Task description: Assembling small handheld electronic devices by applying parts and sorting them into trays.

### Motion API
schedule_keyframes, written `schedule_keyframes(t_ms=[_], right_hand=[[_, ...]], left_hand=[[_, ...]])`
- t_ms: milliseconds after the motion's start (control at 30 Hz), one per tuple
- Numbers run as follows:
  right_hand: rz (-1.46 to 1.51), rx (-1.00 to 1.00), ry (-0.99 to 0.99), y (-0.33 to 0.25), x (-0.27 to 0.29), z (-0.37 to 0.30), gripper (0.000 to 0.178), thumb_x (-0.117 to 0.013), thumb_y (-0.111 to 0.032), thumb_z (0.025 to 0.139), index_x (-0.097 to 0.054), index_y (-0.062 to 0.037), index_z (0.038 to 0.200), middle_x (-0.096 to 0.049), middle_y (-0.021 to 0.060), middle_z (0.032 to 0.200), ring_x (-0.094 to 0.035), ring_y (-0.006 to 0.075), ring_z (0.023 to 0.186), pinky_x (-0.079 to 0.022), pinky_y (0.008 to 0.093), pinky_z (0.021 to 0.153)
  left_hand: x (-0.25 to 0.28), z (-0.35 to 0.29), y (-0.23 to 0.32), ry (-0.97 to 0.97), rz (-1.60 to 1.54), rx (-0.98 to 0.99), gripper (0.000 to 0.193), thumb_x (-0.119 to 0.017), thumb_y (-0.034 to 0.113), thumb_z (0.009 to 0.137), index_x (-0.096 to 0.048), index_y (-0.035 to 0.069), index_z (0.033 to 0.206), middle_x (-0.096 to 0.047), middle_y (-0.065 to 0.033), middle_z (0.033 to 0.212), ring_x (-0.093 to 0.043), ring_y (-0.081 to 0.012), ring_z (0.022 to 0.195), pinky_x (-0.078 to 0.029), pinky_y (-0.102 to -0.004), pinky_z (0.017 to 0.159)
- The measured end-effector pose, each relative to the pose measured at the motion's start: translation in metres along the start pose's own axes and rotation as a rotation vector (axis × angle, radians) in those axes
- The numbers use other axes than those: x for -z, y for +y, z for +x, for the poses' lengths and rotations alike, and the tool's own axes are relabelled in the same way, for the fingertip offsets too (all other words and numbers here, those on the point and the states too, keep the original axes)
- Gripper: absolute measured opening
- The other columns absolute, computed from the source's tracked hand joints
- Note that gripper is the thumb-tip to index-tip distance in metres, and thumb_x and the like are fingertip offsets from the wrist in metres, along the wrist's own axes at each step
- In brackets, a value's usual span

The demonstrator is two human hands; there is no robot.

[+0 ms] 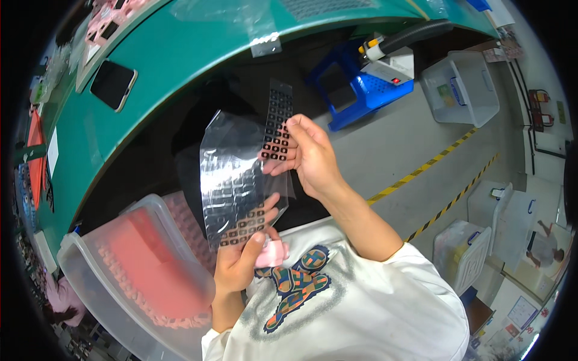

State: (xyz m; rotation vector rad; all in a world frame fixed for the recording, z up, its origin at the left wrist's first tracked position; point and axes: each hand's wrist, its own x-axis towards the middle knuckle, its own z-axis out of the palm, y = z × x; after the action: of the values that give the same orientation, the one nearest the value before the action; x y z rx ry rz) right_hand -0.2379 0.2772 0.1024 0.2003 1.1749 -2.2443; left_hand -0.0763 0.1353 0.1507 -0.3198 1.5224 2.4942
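Note:
My left hand (236,268) is closed on the lower edge of a clear plastic sheet (227,174) that carries rows of small black square stickers near its bottom. A small pink piece (274,254) is also at this hand, against its fingers. In my right hand (316,156), thumb and fingers pinch a narrow clear strip (279,108) with columns of black rounded-square stickers. The strip stands tilted beside the sheet's upper right and partly overlaps it. Some fingers of both hands show through the clear plastic.
A green table (180,54) curves across the far side, with a phone (113,85) on it. At my left stands a translucent bin (78,253) of pink parts. A blue stool (376,90) bears a boxy device. Clear bins (487,108) stand at right, beyond striped floor tape (421,168).

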Motion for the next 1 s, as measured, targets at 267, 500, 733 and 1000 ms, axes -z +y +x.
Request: schedule_keyframes(t_ms=[267, 500, 733, 1000], right_hand=[[0.205, 0.135, 0.034, -0.019, 0.021, 0.005, 0.018, -0.045, -0.027, 0.107, -0.049, -0.0098, 0.104, -0.072, 0.02, 0.085, -0.071, 0.0289, 0.061, -0.057, 0.029, 0.054], [0.273, 0.208, 0.083, -0.044, 0.052, -0.005, 0.016, -0.047, -0.027, 0.107, -0.049, -0.0114, 0.103, -0.07, 0.0174, 0.089, -0.072, 0.027, 0.068, -0.058, 0.0287, 0.058], [0.29, 0.215, 0.259, -0.064, 0.095, -0.027, 0.013, -0.046, -0.023, 0.106, -0.05, -0.011, 0.105, -0.071, 0.0162, 0.088, -0.072, 0.0259, 0.068, -0.058, 0.0293, 0.06], [0.3, 0.266, 0.505, -0.095, 0.119, -0.051, 0.016, -0.048, -0.025, 0.106, -0.052, -0.0096, 0.109, -0.072, 0.0141, 0.089, -0.071, 0.0242, 0.066, -0.054, 0.0287, 0.06]], left_hand=[[-0.003, 0.001, 0.013, 0.0, 0.225, -0.148, 0.042, -0.047, 0.002, 0.097, -0.053, -0.01, 0.138, -0.041, -0.033, 0.152, -0.062, -0.0241, 0.072, -0.056, -0.0342, 0.07], [-0.025, 0.047, 0.092, -0.102, 0.305, -0.178, 0.043, -0.046, -0.002, 0.098, -0.049, -0.011, 0.14, -0.04, -0.0292, 0.154, -0.054, -0.0183, 0.058, -0.052, -0.0326, 0.06], [-0.104, 0.192, 0.205, -0.222, 1.573, -0.804, 0.036, -0.054, -0.004, 0.085, -0.062, -0.012, 0.119, -0.063, -0.0272, 0.124, -0.067, -0.0341, 0.071, -0.052, -0.0359, 0.063], [-0.206, 0.384, 0.264, -0.447, 1.028, -0.162, 0.038, -0.051, 0.02, 0.095, -0.063, -0.006, 0.12, -0.074, -0.0172, 0.102, -0.061, -0.0186, 0.066, -0.051, -0.0304, 0.066]])
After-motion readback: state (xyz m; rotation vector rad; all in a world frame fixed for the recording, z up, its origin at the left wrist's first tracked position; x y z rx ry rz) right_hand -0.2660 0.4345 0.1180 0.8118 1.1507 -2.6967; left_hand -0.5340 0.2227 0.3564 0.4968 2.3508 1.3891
